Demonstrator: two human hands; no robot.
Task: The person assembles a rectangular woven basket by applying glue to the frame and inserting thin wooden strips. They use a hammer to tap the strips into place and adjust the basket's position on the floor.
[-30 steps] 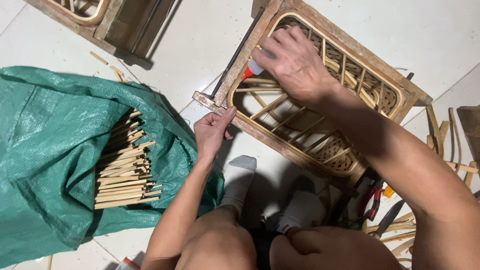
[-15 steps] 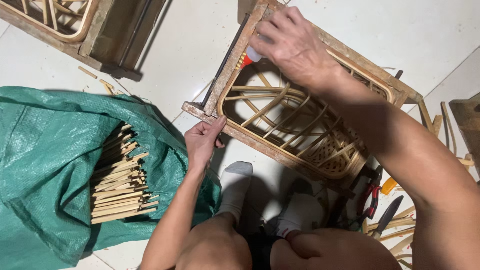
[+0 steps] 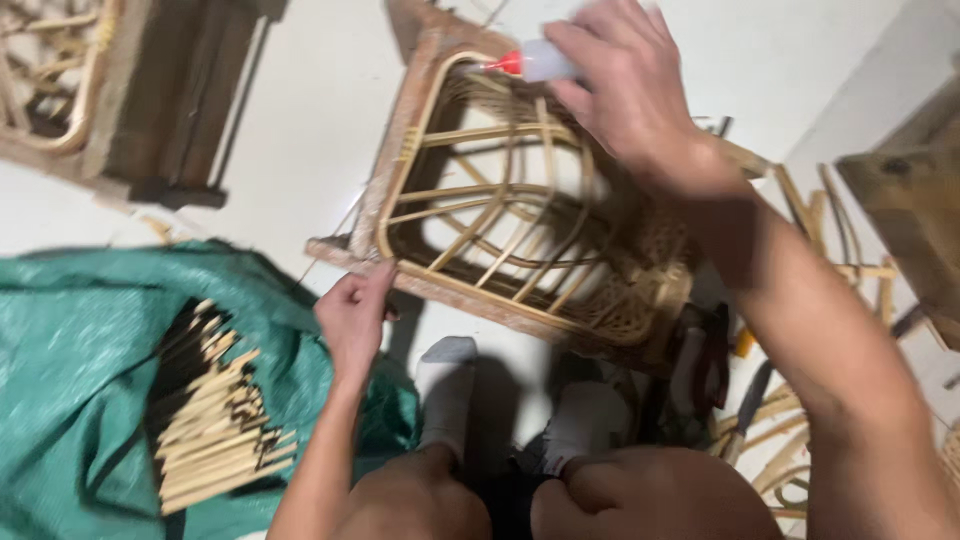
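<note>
A wooden frame with a woven rattan basket inside (image 3: pixel 520 230) lies on the white floor in front of my knees. My left hand (image 3: pixel 355 315) pinches the frame's near left corner. Above the frame's far edge, my right hand (image 3: pixel 630 85) grips a small clear glue bottle with a red nozzle (image 3: pixel 525 64), the nozzle pointing left at the rattan rim. My white-socked feet (image 3: pixel 450 390) rest just below the frame.
A green tarp (image 3: pixel 80 380) at lower left holds a bundle of short rattan sticks (image 3: pixel 215 420). Another wood and rattan frame (image 3: pixel 120 90) lies at top left. Loose rattan strips and hand tools (image 3: pixel 760 400) lie at right, near a wooden piece (image 3: pixel 910 190).
The view has swung so the frame sits nearer and more centred. My right hand shifted along the frame's far edge and the glue bottle's red nozzle now shows. The left hand keeps its hold.
</note>
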